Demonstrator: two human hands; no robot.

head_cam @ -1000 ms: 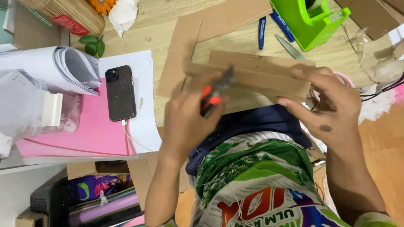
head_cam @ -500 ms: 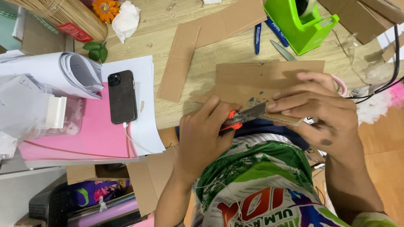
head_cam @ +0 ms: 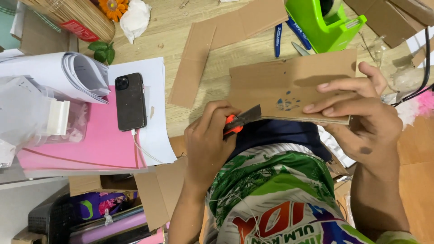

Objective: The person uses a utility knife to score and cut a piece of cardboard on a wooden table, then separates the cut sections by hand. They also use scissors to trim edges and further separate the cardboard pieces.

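Observation:
My left hand (head_cam: 205, 144) is closed around an orange utility knife (head_cam: 242, 121). Its grey blade touches the lower left edge of a rectangular cardboard piece (head_cam: 280, 83) with small blue marks. My right hand (head_cam: 357, 113) grips that cardboard at its right end, fingers flat on the near face. The piece is held above my lap, just off the wooden table (head_cam: 217, 86).
A black phone (head_cam: 130, 101) on a cable lies on white paper over a pink sheet (head_cam: 77, 144). A green tape dispenser (head_cam: 323, 22), blue pens (head_cam: 278, 38) and cardboard strips (head_cam: 192, 65) lie on the table. Rolled papers (head_cam: 68, 74) and a plastic box (head_cam: 54, 119) are left.
The cardboard has turned to face me more fully, with my right hand now at its right end. The knife blade has come to its lower left edge.

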